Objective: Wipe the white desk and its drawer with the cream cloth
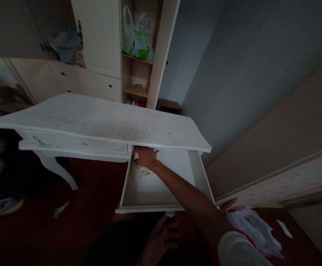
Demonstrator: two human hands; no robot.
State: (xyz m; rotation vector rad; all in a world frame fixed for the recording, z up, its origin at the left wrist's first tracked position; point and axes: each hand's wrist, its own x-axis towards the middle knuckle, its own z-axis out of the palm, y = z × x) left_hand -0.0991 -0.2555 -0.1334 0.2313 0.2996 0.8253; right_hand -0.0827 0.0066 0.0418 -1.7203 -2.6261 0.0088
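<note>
A white table (pixel 94 122) stands in front of me with its right drawer (pixel 202 177) pulled out. My right hand (pixel 146 157) reaches deep into the drawer and presses a white cloth (pixel 141 171) against its floor, fingers closed on it. My left hand (pixel 161 238) hangs low under the drawer's front edge, fingers curled, close to a small white handle (pixel 170 214); whether it grips anything is hidden in the dark.
A cream wardrobe (pixel 100 40) stands behind with plastic bags (pixel 138 35) on an open shelf. A crumpled white bag (pixel 253 225) lies on the red floor at right. Paper scraps (pixel 61 208) and a shoe (pixel 0 207) lie left. A wall runs along the right.
</note>
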